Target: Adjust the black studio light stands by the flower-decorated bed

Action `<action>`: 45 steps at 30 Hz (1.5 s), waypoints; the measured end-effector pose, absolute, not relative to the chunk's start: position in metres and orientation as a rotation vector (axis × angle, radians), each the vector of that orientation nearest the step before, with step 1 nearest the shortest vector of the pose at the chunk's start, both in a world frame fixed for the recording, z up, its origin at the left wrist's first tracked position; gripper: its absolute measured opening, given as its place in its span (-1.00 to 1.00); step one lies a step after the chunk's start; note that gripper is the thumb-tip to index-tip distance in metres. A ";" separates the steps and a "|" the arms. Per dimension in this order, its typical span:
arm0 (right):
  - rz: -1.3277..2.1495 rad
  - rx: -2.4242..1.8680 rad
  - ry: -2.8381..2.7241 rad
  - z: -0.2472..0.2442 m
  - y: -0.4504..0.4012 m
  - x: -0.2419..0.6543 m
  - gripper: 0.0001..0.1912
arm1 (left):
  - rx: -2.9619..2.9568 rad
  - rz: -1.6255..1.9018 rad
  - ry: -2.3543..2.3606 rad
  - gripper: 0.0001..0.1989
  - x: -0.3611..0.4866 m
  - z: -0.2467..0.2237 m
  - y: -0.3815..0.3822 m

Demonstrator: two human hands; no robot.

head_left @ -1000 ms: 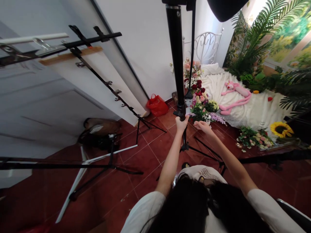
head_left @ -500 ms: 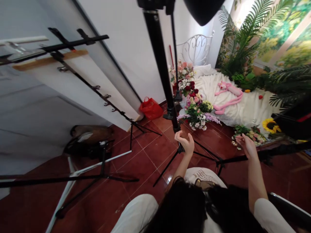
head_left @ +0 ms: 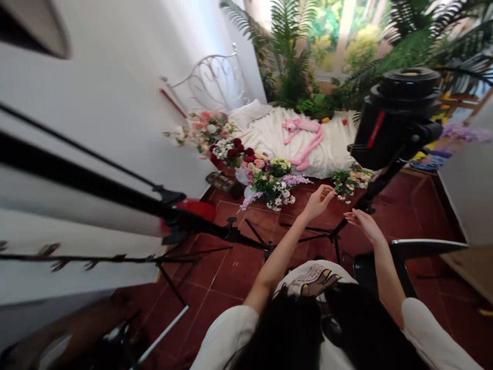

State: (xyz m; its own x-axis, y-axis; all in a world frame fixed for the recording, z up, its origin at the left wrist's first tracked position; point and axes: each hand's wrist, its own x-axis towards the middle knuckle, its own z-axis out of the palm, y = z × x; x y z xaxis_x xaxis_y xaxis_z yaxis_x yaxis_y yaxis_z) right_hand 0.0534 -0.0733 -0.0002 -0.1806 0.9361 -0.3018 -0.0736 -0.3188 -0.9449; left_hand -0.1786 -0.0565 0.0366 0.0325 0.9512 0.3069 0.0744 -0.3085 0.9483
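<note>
My left hand is raised in front of my chest, fingers bent and apart, with nothing in it. Just to its right and a little lower, my right hand is held out with loosely stretched fingers and holds nothing. The two hands do not touch. Beyond them lies a small bunch of flowers on the red floor. A black studio light on a stand rises beyond my right hand. A larger flower arrangement stands to the left of my left hand.
A pink plush toy lies on a white-draped bed. Black stand poles cross the left side. A black chair is beside my right forearm. A red bag sits by the wall, and palm leaves stand behind the bed.
The view has swung to the right. My left hand has moved forward and right, closer to my right hand. The studio light and the chair show more fully.
</note>
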 end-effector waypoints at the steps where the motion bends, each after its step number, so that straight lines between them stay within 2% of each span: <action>1: 1.637 -1.288 -1.061 0.001 -0.078 0.059 -0.55 | 1.545 1.365 1.038 -0.66 -0.163 0.041 -0.046; 11: 1.498 -1.386 -0.787 -0.002 -0.128 0.121 -0.61 | 1.458 1.299 0.804 -0.52 -0.039 0.019 0.006; 20: 1.521 -1.325 -0.537 0.001 -0.131 0.121 -0.66 | 1.322 1.316 0.954 -0.54 -0.025 0.012 0.004; 25: 1.731 -1.312 -0.432 0.009 -0.110 0.082 -0.50 | 1.366 1.309 0.945 -0.53 -0.027 0.015 0.005; 34: 1.935 -0.679 -0.060 0.021 -0.091 0.056 -0.47 | 1.427 1.235 1.044 -0.49 -0.027 0.022 0.003; 38: 1.917 -0.381 0.164 0.024 -0.086 0.053 -0.45 | 1.434 1.205 1.089 -0.51 -0.025 0.024 0.003; 41: 1.850 -0.442 0.116 0.022 -0.080 0.049 -0.46 | 1.426 1.228 1.099 -0.52 -0.024 0.025 0.004; 45: 1.590 -0.876 -0.292 0.016 -0.075 0.046 -0.47 | 1.460 1.232 1.054 -0.50 -0.025 0.026 0.004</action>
State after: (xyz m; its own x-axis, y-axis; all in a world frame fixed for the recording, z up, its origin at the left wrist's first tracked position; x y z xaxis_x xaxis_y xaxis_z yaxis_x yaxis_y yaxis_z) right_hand 0.0459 -0.0754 0.0163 0.0221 0.9297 -0.3677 -0.7384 -0.2327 -0.6329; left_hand -0.0252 0.0044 0.0255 0.1312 0.9712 0.1988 0.0460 -0.2063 0.9774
